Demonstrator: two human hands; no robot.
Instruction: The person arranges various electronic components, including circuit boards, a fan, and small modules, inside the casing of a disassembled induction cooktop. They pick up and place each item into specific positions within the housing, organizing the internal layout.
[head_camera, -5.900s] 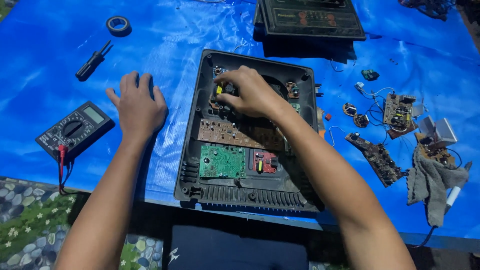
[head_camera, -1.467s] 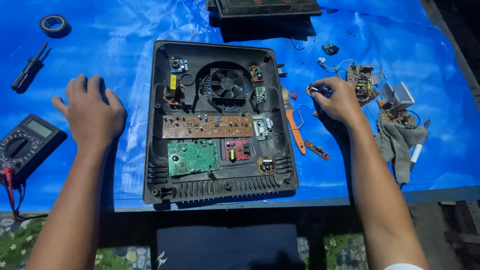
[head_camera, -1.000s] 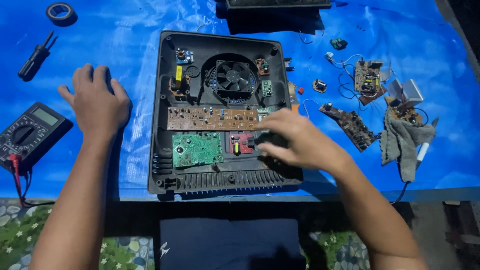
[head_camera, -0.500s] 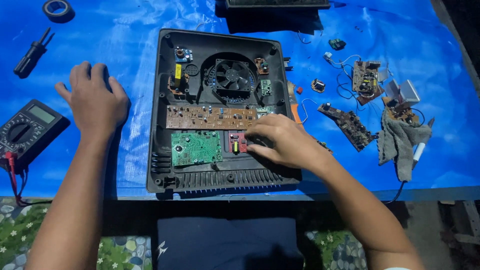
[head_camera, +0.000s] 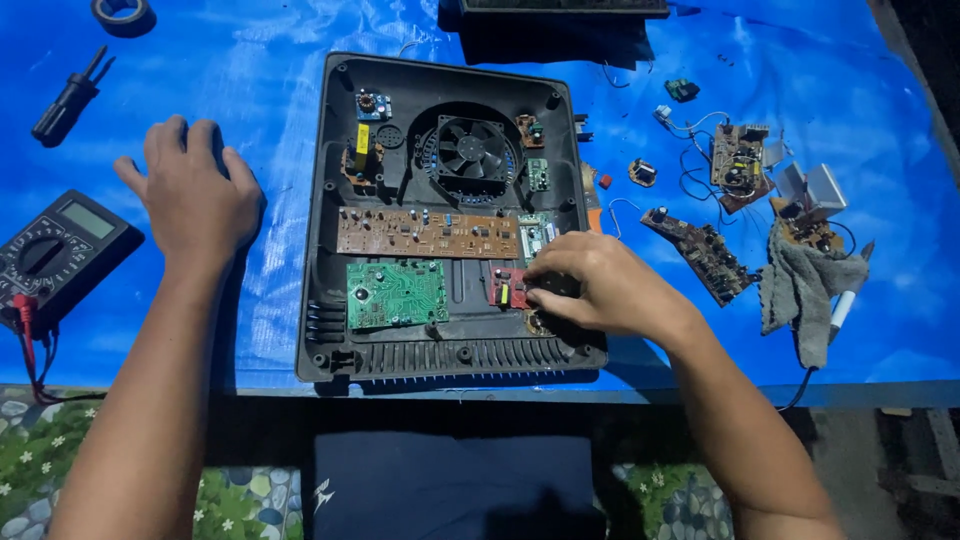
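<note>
A big black plastic case (head_camera: 320, 300) lies open and flat on the blue plastic sheet (head_camera: 250, 80) that covers the desk. It sits in the middle, with its ribbed edge near the person. Inside it is a round black fan (head_camera: 472, 150) at the far side. A long brown circuit board (head_camera: 427, 232) runs across the middle. A green circuit board (head_camera: 396, 293) lies nearer, to the left. Just right of the green one is a small red circuit board (head_camera: 504, 287).

The right hand (head_camera: 600, 285) rests inside the case at its near right corner. Its fingers (head_camera: 545, 270) are bent and touch the small red circuit board. I cannot tell if the grip is pinching something, because the fingertips hide it.

The left hand (head_camera: 195, 195) lies flat on the blue sheet, just left of the case. Its grip is loose, the fingers spread, and it holds nothing.

A black meter with a dial (head_camera: 55, 245) sits near the left edge. A black roll of tape (head_camera: 122, 12) and a black plug tool (head_camera: 68, 95) lie far left. To the right of the case lie loose brown circuit boards (head_camera: 700, 250), wires and a grey rag (head_camera: 800, 290).
</note>
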